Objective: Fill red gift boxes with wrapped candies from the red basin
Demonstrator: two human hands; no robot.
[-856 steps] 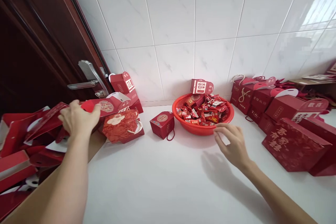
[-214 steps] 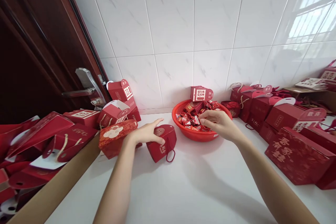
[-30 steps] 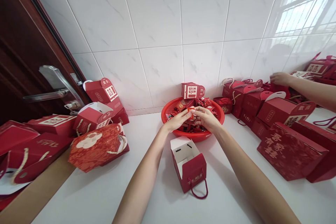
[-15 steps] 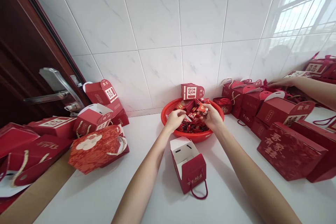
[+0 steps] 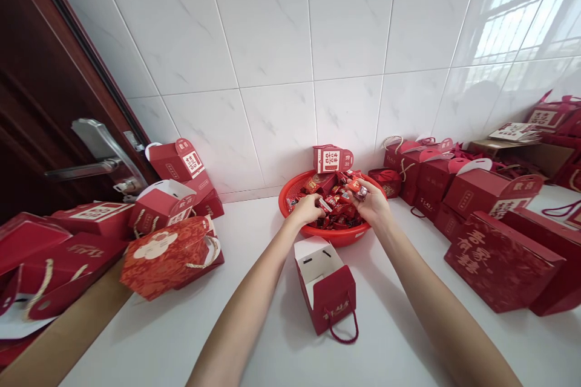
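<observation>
Wrapped candies in red and dark wrappers fill a red plastic basket by the tiled wall. Over the basket's left side, my left hand is closed on a small wrapped candy with a pale end showing. My right hand, palm turned up at the right side, holds wrapped candies, one of them red and one silvery pink. In front of the basket stands an open red gift box, its white inside facing up and a dark red cord handle hanging toward me.
Red gift boxes are heaped at the left beside a wooden door with a metal handle. More red boxes stand at the right, with an open cardboard carton behind. A small box leans at the basket's back.
My left hand has moved slightly right and closed on a candy. My right hand has turned more palm up with its candies. Another person's arm at the right has left the view.
</observation>
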